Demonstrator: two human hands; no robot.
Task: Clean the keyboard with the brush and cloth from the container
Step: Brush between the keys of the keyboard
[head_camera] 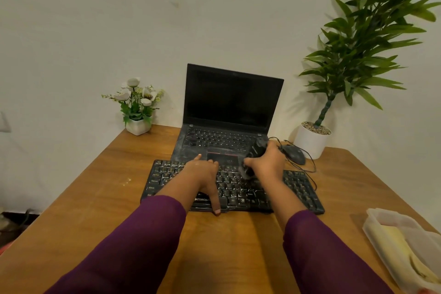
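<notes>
Head view: left hand (202, 172) lies flat on the dusty keyboard (298, 188), fingers straight, steadying it. Right hand (269, 162) grips the brush (257, 148) over the middle keys, so I'd guess brushing's only partway. Far right, the cloth (393, 243) sits untouched in the container (381, 216), so wiping's left.

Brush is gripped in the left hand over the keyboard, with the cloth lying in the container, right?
No: the head view shows the right hand gripping the brush over the keyboard; the left hand presses on the keys. The cloth does lie in the container.
</notes>
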